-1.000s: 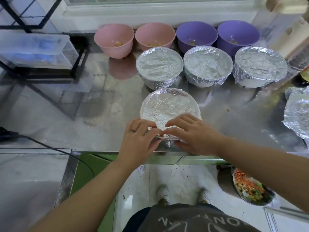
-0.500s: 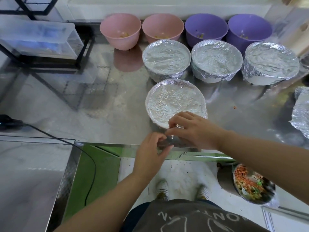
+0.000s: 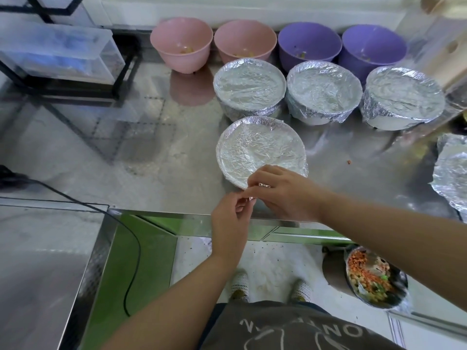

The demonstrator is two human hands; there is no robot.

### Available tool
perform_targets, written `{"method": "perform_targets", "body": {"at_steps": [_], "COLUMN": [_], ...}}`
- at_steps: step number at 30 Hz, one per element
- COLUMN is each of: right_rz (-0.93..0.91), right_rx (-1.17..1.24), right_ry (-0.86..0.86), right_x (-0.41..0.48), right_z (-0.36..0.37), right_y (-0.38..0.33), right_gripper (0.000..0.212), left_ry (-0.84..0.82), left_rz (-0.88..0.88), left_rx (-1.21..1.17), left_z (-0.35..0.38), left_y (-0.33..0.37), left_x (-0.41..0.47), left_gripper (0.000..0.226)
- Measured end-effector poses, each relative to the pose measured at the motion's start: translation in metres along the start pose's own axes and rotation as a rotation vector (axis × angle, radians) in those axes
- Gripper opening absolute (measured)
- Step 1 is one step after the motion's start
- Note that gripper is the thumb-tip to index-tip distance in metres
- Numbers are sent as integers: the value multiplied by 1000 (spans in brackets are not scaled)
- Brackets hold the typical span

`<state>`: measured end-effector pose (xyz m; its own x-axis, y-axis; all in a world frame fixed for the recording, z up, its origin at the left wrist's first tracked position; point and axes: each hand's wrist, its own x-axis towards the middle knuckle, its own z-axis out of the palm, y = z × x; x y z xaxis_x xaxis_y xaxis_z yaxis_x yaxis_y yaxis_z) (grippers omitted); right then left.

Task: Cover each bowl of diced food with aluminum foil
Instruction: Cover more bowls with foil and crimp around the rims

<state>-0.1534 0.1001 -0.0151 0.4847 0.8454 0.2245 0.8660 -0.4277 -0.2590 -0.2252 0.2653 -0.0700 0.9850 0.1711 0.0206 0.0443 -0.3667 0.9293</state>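
A foil-covered bowl sits near the front edge of the steel counter. My right hand curls over its near rim and pinches the foil edge there. My left hand pinches the same foil flap from just below the counter edge. Behind it stand three foil-covered bowls in a row: one on the left, one in the middle, one on the right.
Two pink bowls and two purple bowls, uncovered with scraps inside, line the back wall. Crumpled foil lies at the right edge. A clear box sits at back left. A bowl of diced scraps sits below the counter.
My left hand has dropped from the bowl's near rim to below the counter edge while still pinching foil. My right hand stays on the near rim. The camera moved closer.
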Motion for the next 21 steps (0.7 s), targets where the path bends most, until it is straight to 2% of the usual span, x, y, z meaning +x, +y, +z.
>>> {"method": "perform_targets", "body": {"at_steps": [4,7,10,15,21], "right_rz": [-6,6,31,71,95], "right_rx": [-5,17,61,92,104], "right_ry": [-4,9,34,73,111], "right_x": [-1,0,2,4,4], "right_z": [0,0,1,1,4], "right_y": [0,0,-2,-3,-4], "right_gripper": [29,26,22,19,22], "left_ry": [34,169,258,278,199], "left_rz": [203,358,459,588,774], "left_rx": [216,436,527,590,661], "left_z": [-8,-13,-18,-30,-40], "left_y": [-10,-14,-15,-18,-13], "left_x": [6,11,17,35,56], "left_gripper": [11,24,21,57,31]}}
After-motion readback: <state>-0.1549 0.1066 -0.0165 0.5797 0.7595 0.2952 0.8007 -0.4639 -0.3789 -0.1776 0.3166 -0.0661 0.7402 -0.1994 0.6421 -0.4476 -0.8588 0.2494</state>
